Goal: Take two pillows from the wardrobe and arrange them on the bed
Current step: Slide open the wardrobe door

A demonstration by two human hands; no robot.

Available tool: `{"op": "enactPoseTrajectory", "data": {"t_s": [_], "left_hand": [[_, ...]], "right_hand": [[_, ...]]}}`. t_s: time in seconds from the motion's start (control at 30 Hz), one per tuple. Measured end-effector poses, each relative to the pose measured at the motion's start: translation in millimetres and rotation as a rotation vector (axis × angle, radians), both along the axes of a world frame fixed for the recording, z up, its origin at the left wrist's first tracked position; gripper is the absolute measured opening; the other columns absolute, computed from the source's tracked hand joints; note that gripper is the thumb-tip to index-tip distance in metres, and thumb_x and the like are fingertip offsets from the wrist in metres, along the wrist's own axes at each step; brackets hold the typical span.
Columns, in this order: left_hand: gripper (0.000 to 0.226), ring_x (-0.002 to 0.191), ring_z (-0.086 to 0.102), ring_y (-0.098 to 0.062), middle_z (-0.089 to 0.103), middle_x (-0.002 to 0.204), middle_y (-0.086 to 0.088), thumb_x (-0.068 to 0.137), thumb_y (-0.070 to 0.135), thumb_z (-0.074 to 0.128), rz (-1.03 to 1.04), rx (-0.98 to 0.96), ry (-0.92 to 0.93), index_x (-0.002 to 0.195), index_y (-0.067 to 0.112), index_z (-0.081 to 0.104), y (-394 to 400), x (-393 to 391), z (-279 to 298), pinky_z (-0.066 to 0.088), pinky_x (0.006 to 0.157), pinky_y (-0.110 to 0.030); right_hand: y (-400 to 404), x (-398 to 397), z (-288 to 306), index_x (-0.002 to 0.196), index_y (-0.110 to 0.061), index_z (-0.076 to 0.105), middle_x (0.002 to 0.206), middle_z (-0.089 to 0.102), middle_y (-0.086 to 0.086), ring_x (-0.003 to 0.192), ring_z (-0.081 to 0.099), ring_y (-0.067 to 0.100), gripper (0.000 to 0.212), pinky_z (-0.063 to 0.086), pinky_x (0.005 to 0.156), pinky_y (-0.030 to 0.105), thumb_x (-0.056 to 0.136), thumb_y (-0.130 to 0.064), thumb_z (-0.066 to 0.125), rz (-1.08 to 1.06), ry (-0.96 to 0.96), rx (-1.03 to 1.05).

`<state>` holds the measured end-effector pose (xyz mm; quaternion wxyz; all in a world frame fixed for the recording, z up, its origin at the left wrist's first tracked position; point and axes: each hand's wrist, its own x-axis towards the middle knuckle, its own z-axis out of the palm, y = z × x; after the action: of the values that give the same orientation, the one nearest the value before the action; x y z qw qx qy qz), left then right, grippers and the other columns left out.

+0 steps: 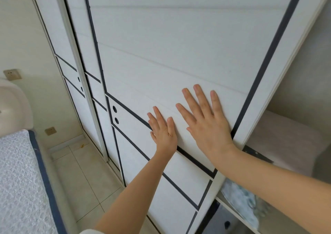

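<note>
A white sliding wardrobe door (179,51) with dark trim fills the middle of the head view. My left hand (163,130) lies flat on it with fingers spread. My right hand (206,121) presses flat beside it, near the door's right edge. To the right of that edge the wardrobe stands partly uncovered, showing a greyish-pink pillow (286,140) on a shelf and a pale blue patterned fabric (240,203) lower down. The bed (18,180), with a white textured cover and dark blue edge, sits at the lower left. Neither hand holds anything.
Further white sliding door panels (75,54) run to the left. A narrow strip of tiled floor (84,176) separates bed and wardrobe. A padded headboard (14,106) and two wall sockets (12,74) are at the left wall.
</note>
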<state>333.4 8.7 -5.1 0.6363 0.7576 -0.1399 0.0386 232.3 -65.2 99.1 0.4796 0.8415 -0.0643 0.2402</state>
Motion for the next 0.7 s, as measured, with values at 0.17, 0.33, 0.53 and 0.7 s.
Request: {"op": "enactPoseTrajectory", "data": {"t_s": [0.17, 0.33, 0.53, 0.7], "left_hand": [[0.062, 0.148, -0.022, -0.006, -0.021, 0.164, 0.009, 0.103, 0.053, 0.017, 0.015, 0.018, -0.027, 0.155, 0.038, -0.014, 17, 40, 0, -0.008, 0.12, -0.044], [0.062, 0.147, -0.025, -0.005, -0.023, 0.163, 0.011, 0.106, 0.045, 0.016, 0.023, -0.042, -0.053, 0.156, 0.028, -0.015, 27, 81, 5, -0.014, 0.114, -0.028], [0.06, 0.144, -0.026, 0.0, -0.023, 0.163, 0.014, 0.105, 0.045, 0.014, 0.083, -0.064, -0.048, 0.156, 0.031, -0.014, 35, 127, 1, -0.014, 0.115, -0.029], [0.059, 0.146, -0.024, -0.002, -0.021, 0.163, 0.014, 0.105, 0.044, 0.013, 0.113, -0.054, -0.052, 0.156, 0.029, -0.013, 47, 160, 3, -0.014, 0.116, -0.029]], "right_hand": [[15, 42, -1, 0.148, -0.015, -0.021, 0.15, -0.034, 0.025, 0.134, -0.031, 0.047, 0.081, -0.025, 0.101, 0.066, 0.095, -0.057, 0.023, 0.013, 0.025, -0.036], [30, 89, -4, 0.146, -0.006, -0.023, 0.145, -0.035, 0.033, 0.136, -0.03, 0.045, 0.086, -0.025, 0.102, 0.064, 0.096, -0.055, 0.027, 0.028, 0.051, -0.077], [46, 136, -6, 0.144, -0.002, -0.025, 0.142, -0.036, 0.037, 0.134, -0.031, 0.049, 0.087, -0.022, 0.1, 0.065, 0.097, -0.052, 0.028, 0.043, 0.087, -0.057], [60, 167, -3, 0.144, 0.001, -0.025, 0.14, -0.037, 0.039, 0.131, -0.032, 0.051, 0.085, -0.022, 0.098, 0.065, 0.097, -0.045, 0.028, 0.052, 0.122, -0.045]]}}
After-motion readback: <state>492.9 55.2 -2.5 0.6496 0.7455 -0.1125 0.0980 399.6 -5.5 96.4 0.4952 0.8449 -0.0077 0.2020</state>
